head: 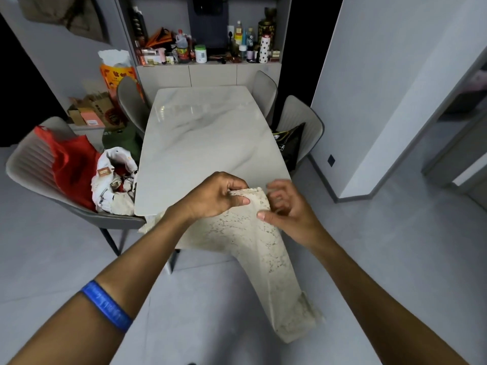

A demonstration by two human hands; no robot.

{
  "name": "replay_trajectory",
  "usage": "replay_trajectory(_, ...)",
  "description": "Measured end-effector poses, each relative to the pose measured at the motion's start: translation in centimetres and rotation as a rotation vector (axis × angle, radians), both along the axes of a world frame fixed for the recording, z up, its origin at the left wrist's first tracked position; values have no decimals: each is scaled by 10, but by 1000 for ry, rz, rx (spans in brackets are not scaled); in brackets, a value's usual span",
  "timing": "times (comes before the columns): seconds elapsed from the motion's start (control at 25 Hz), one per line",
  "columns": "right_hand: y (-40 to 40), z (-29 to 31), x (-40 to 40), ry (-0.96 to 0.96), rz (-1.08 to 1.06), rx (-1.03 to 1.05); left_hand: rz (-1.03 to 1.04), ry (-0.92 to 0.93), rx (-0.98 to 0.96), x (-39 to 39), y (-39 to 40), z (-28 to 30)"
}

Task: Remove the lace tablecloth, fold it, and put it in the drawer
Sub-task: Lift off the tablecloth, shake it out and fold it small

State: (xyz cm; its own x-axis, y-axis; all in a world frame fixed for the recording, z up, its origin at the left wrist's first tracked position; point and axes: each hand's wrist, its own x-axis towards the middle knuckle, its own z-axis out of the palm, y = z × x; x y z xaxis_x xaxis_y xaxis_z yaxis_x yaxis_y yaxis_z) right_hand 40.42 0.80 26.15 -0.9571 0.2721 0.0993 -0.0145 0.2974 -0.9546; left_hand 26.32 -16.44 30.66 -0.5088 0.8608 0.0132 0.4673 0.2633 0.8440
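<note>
The cream lace tablecloth point(253, 248) is gathered into a long folded strip. It hangs from my hands over the near edge of the white marble table point(200, 143) and reaches down toward the floor. My left hand point(216, 196) pinches its top edge between thumb and fingers. My right hand point(287, 209) grips the same top end from the right, its thumb pressed on the lace. The table top itself is bare. No drawer front is visibly open; pale cabinet fronts point(210, 75) stand behind the table.
A grey chair point(34, 167) at the left holds a red bag point(73, 167) and a white bag point(113, 180). Two more chairs stand at the right, one holding a black bag point(290, 146). A cluttered shelf point(205, 48) runs along the back. A grey wall column point(382, 101) rises on the right.
</note>
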Motion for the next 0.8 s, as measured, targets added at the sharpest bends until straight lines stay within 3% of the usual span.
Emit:
replay_trajectory(0.12, 4, -44, 30, -379, 39, 256, 68, 75, 45, -3, 10, 4)
replay_trajectory(0.2, 0, -57, 29, -445, -95, 236, 189, 326, 85, 0, 23, -1)
replay_trajectory(0.28, -10, -54, 16, -467, -265, -25, 414, 530, 69, 15, 31, -17)
replay_trajectory(0.36, -19, -47, 2, -483, -429, -419, 620, 505, 54, 43, 19, -42)
replay_trajectory(0.48, -27, -36, -8, -483, -572, -764, 648, 556, 40, 112, -24, -109)
replay_trajectory(0.56, -32, -32, -11, -451, -610, -812, 580, 466, -50, 158, -45, -147)
replay_trajectory(0.64, -39, -23, -10, -438, -647, -827, 547, 250, -263, 182, -45, -175)
replay_trajectory(0.72, -46, -15, -5, -444, -660, -859, 596, -43, -461, 187, -38, -194)
replay_trajectory(0.8, -51, -7, 3, -442, -642, -879, 700, -142, -483, 182, -35, -206)
